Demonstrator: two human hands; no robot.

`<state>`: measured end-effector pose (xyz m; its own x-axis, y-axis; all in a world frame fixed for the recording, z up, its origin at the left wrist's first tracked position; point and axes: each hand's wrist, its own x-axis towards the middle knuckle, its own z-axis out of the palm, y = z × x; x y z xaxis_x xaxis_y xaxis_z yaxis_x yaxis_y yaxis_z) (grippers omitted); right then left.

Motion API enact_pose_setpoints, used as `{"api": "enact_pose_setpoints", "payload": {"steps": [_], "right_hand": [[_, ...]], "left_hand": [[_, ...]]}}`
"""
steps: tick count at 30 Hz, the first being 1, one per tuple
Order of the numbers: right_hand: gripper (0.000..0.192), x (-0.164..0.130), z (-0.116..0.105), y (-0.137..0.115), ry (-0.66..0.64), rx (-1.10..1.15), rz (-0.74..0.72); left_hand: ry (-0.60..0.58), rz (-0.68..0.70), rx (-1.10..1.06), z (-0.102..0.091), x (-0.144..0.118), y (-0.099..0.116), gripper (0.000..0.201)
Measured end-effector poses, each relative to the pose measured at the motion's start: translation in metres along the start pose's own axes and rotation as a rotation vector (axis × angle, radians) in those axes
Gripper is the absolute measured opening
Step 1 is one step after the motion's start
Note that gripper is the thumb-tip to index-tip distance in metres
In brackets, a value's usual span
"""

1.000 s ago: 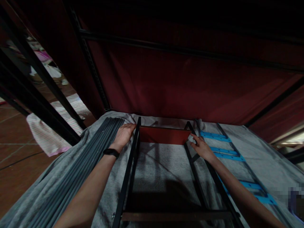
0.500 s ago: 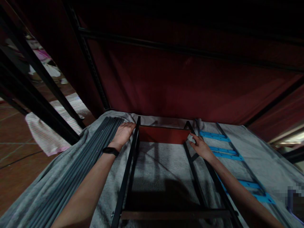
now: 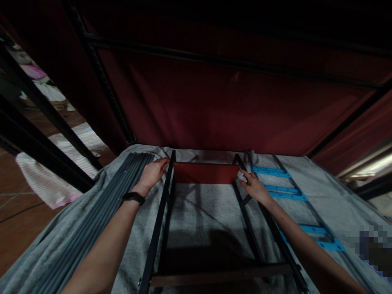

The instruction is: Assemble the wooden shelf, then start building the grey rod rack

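My left hand (image 3: 153,171) was at the far end of the black frame (image 3: 157,228), its bent fingers against the left post; I could not tell whether they closed round the metal or only rested there. My right hand (image 3: 252,185) was at the opposite side, thumb and forefinger a little apart, the fingertips beside the right end of the red board (image 3: 205,173); whether they pinched anything I could not tell either.

The board stood on edge across the far end of the frame, between its two sides, so that much looked in place, though I could not see if anything fastened it. At the near end a brown crossbar (image 3: 220,275) already spanned the frame, and a small bolt (image 3: 140,281) poked out beside it on the left. Between those two crosspieces the frame was open, with the grey blanket (image 3: 199,208) showing through.

To the left of the frame the grey tubes (image 3: 101,220) lay side by side in a bundle, apart from it and not fitted to anything. To the right a rack with blue crosspieces (image 3: 277,194) lay separate on the blanket, its slats already across its rails. Beyond everything hung a dark red sheet (image 3: 196,110), and a striped cloth (image 3: 55,167) lay off to the left, near the tiled floor (image 3: 18,237).
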<state>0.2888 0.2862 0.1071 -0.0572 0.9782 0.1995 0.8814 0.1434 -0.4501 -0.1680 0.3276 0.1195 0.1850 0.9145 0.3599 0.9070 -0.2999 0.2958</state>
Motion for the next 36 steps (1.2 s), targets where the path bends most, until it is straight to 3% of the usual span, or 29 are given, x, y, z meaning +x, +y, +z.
{"api": "enact_pose_setpoints", "payload": {"steps": [5, 12, 21, 26, 31, 36], "right_hand": [[0.055, -0.001, -0.001, -0.002, -0.012, 0.012, 0.006], [0.055, 0.0, -0.001, -0.001, -0.009, 0.022, 0.006], [0.057, 0.001, -0.001, 0.002, -0.021, 0.037, -0.001], [0.068, 0.001, 0.001, 0.006, -0.003, 0.108, 0.033], [0.076, 0.008, 0.003, 0.013, 0.024, 0.172, 0.059], [0.063, 0.028, 0.002, 0.021, -0.008, 0.203, 0.044]], "left_hand": [[-0.041, -0.064, -0.072, 0.001, 0.002, -0.003, 0.036], [-0.045, -0.041, -0.12, 0.003, 0.003, -0.006, 0.035], [-0.067, -0.028, 0.08, 0.0, -0.002, -0.001, 0.037], [-0.069, -0.05, 0.129, -0.002, -0.005, 0.004, 0.039], [-0.039, -0.072, -0.047, -0.002, -0.001, 0.002, 0.04], [-0.045, -0.275, -0.546, 0.002, 0.007, 0.007, 0.038]]}}
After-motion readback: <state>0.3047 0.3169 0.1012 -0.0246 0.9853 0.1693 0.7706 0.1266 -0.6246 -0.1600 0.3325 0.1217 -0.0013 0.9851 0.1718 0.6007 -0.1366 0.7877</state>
